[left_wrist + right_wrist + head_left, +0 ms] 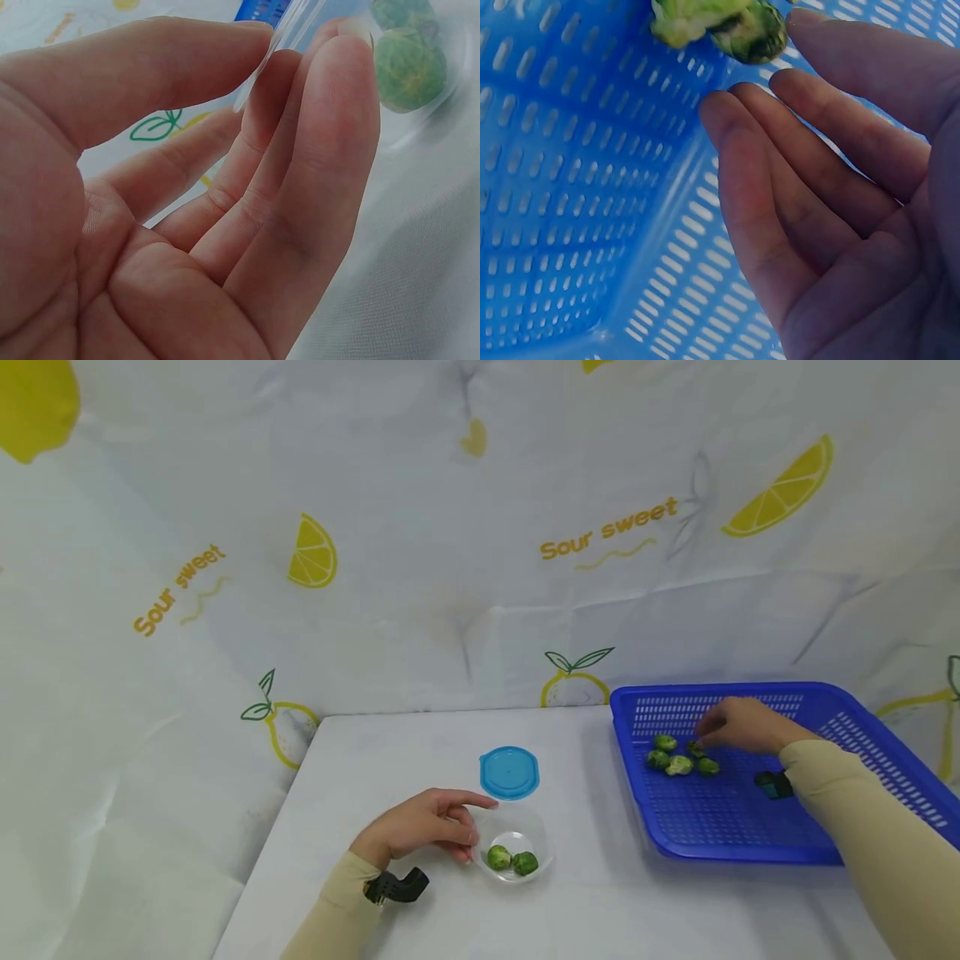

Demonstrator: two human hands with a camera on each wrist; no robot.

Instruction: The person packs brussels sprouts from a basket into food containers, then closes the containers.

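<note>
My left hand (427,827) holds the rim of a clear plastic bowl (540,827), the thin edge lying between thumb and fingers in the left wrist view. Two green Brussels sprouts (512,860) lie in the bowl; one sprout (409,69) shows clearly in the left wrist view, the other is cut off. Inside a blue plastic basket (720,852), my right hand (746,725) reaches down to a Brussels sprout (696,748). From the right wrist, the fingers (742,195) are loosely bent, with a sprout (754,34) close to the thumb tip. Several more sprouts (678,765) lie around it.
A blue lid (510,772) lies on the white table (390,752) just behind the bowl. The basket, with raised slotted walls, stands at the table's right. Behind everything hangs a white cloth (420,610) printed with lemons.
</note>
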